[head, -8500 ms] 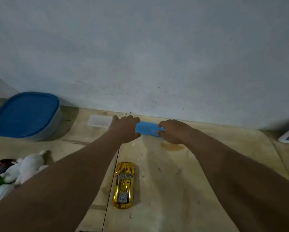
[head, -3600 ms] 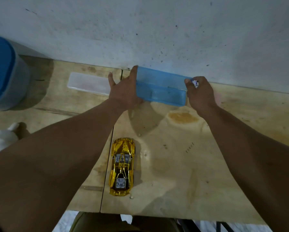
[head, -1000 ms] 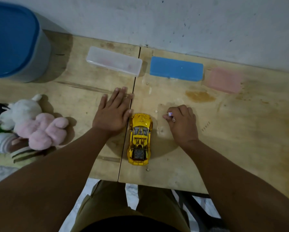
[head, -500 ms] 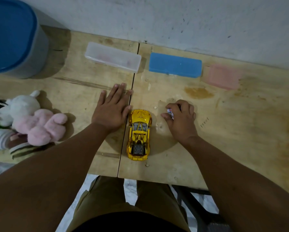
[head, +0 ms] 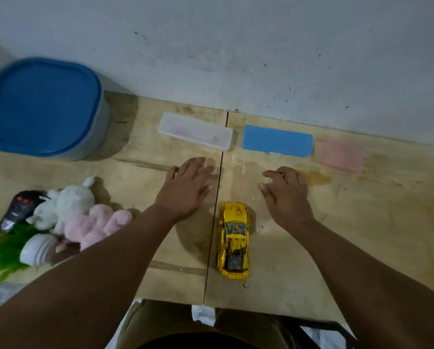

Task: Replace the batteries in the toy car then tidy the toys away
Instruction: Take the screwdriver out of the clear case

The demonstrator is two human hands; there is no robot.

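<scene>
The yellow toy car (head: 233,240) stands on its wheels on the wooden table (head: 362,222), nose toward the wall. My left hand (head: 185,190) lies palm down with straight fingers just beyond and left of the car, not touching it. My right hand (head: 286,195) hovers palm down to the car's far right, fingers loosely spread; nothing shows in it. A closed blue case (head: 277,144) lies by the wall, between a clear case (head: 195,133) and a pink case (head: 340,154).
A tub with a blue lid (head: 42,107) stands at the back left. At the left edge lie a white plush (head: 64,205), a pink plush (head: 95,225), a black toy (head: 17,210) and a green plastic plant in a white pot (head: 34,250).
Both hands have slid away from the car toward the wall. My right hand's fingers have uncurled, and the small battery it pinched is no longer visible.
</scene>
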